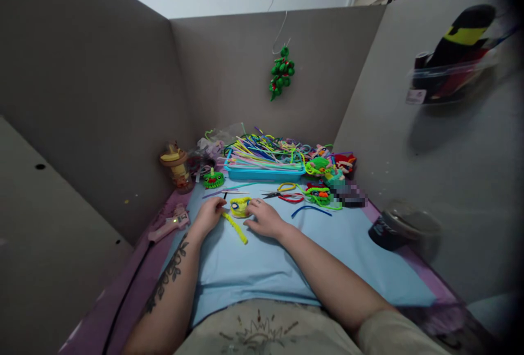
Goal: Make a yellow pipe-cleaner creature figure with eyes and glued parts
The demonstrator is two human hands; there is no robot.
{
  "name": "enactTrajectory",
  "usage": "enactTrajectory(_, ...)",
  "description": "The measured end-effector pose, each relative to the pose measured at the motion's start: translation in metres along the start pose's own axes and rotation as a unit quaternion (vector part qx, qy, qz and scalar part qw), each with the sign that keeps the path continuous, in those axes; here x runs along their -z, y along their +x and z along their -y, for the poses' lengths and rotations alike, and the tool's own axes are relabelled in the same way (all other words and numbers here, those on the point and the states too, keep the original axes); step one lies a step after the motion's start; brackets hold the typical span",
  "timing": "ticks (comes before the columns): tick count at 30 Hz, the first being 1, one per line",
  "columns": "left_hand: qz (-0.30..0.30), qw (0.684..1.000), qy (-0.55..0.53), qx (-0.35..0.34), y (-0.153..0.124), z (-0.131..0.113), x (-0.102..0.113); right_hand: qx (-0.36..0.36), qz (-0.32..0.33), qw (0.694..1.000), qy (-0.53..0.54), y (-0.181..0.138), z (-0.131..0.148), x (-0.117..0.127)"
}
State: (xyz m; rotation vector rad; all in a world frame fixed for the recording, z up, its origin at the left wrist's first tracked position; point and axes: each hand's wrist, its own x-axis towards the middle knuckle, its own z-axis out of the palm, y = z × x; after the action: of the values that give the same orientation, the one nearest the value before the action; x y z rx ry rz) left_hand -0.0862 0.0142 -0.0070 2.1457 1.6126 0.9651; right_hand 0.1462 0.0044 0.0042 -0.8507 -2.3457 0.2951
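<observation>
My left hand (210, 214) rests on the light blue mat (254, 268), fingers curled around the near end of a yellow pipe cleaner (236, 227) that lies diagonally on the mat. My right hand (265, 217) sits just right of it, fingers bent and pinching a small yellow pipe-cleaner piece with a blue bit (239, 206) between both hands. Both forearms reach in from the bottom.
A blue tray of several colourful pipe cleaners (265, 160) stands behind. Red-handled scissors (284, 196), a loose blue pipe cleaner (311, 209), green pipe-cleaner figures (213, 179) and a pink glue gun (168, 224) lie around. Grey partition walls enclose the desk; a green ornament (280, 73) hangs on the back one.
</observation>
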Motion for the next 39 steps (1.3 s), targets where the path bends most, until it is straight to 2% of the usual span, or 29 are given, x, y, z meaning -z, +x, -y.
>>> enactTrajectory(5, 0.000, 0.999, -0.011, -0.030, -0.001, -0.015, 0.005, -0.027, 0.085, 0.995, -0.051, 0.001, 0.016, -0.010)
enactTrajectory(9, 0.057, 0.996, -0.046, -0.058, -0.005, -0.033, 0.009, -0.055, 0.121, 0.989, -0.065, 0.001, 0.027, -0.018)
enactTrajectory(11, 0.080, 0.992, -0.062, -0.070, -0.008, -0.041, 0.011, -0.072, 0.104, 0.990, -0.061, 0.001, 0.028, -0.018)
enactTrajectory(17, 0.146, 0.978, -0.112, -0.102, -0.013, -0.054, 0.012, -0.073, -0.011, 0.997, 0.012, -0.001, 0.018, -0.007)
enactTrajectory(23, 0.118, 0.984, -0.098, -0.087, -0.012, -0.048, 0.004, -0.099, -0.075, 0.986, 0.107, 0.000, 0.015, -0.012)
enactTrajectory(29, 0.074, 0.992, -0.076, -0.063, -0.012, -0.044, -0.002, -0.139, -0.076, 0.974, 0.162, 0.002, 0.014, -0.014)
enactTrajectory(32, 0.077, 0.992, -0.075, -0.060, -0.013, -0.048, -0.002, -0.143, -0.086, 0.973, 0.157, 0.003, 0.013, -0.013)
enactTrajectory(35, 0.096, 0.990, -0.081, -0.057, -0.014, -0.054, 0.001, -0.120, -0.110, 0.976, 0.144, 0.003, 0.011, -0.013)
enactTrajectory(39, 0.113, 0.987, -0.101, -0.048, -0.015, -0.060, 0.004, -0.065, -0.110, 0.983, 0.130, 0.001, 0.010, -0.011)
